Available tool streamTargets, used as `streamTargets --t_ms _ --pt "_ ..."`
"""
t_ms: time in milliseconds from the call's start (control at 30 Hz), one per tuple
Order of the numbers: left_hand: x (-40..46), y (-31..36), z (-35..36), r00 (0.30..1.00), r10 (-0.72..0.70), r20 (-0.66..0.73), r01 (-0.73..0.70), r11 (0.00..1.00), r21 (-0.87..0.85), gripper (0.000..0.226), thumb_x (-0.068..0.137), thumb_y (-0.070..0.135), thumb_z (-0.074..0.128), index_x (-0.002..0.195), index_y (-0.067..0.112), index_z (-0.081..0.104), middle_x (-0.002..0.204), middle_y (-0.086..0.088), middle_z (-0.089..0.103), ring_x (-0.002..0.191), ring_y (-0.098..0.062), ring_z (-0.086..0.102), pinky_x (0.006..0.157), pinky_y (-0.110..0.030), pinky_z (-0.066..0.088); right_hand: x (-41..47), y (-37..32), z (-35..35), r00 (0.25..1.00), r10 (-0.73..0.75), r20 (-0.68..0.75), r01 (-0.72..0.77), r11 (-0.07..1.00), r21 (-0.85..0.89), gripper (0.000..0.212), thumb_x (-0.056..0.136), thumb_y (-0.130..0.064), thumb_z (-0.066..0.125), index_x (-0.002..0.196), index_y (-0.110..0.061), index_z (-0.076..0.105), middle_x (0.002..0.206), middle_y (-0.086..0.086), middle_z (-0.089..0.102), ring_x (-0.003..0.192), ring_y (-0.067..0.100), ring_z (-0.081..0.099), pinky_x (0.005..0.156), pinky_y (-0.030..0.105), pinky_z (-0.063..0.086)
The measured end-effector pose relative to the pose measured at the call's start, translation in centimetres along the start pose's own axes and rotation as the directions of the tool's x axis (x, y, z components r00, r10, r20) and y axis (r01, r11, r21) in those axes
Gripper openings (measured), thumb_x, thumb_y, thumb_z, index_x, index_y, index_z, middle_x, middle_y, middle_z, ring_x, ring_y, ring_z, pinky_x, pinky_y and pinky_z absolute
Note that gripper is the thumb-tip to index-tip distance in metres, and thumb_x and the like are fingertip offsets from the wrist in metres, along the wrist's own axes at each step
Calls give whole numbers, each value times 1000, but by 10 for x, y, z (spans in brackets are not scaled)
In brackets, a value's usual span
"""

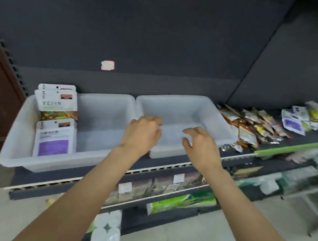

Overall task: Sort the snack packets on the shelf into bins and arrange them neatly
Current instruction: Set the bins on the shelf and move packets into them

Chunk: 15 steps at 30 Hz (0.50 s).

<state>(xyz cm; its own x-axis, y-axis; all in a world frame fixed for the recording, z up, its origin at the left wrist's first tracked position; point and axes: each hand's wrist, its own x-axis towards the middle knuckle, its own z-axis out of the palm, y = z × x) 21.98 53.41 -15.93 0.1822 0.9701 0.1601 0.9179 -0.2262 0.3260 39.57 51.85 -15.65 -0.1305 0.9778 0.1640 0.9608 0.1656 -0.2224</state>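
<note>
Two clear bins [186, 112] sit side by side on the shelf [106, 166]; left hand [142, 132] and right hand [201, 144] hover loosely curled, holding nothing, over the right one; loose packets [255, 125] lie further right.

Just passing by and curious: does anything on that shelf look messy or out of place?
Yes. Right of the two translucent white plastic bins, brown and orange snack packets lie in a loose heap on the dark shelf, and white packets with purple and yellow prints are crumpled beyond them. Only the left bin holds upright packets.

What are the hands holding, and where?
Nothing. Left hand and right hand hover with loosely curled fingers over the empty right bin; no packet in either.
</note>
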Motion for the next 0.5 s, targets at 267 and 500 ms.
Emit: streamTargets --t_ms 267,500 --pt "63 184 78 989 117 90 -104 984 -144 31 96 23 45 126 20 54 125 -2 58 110 -24 55 85 -33 43 -31 218 -50 979 205 1 -205 978 27 28 97 -23 47 122 -19 60 121 6 55 90 26 60 68 36 52" --pt "128 312 128 979 186 88 -159 957 -244 28 97 24 45 123 22 55 116 2 62 100 -19 58 76 -32 46 -27 368 -84 940 340 -34 -338 939 60 30 94 -18 46 118 -13 63 117 10 60 103 29 56 80 38 50"
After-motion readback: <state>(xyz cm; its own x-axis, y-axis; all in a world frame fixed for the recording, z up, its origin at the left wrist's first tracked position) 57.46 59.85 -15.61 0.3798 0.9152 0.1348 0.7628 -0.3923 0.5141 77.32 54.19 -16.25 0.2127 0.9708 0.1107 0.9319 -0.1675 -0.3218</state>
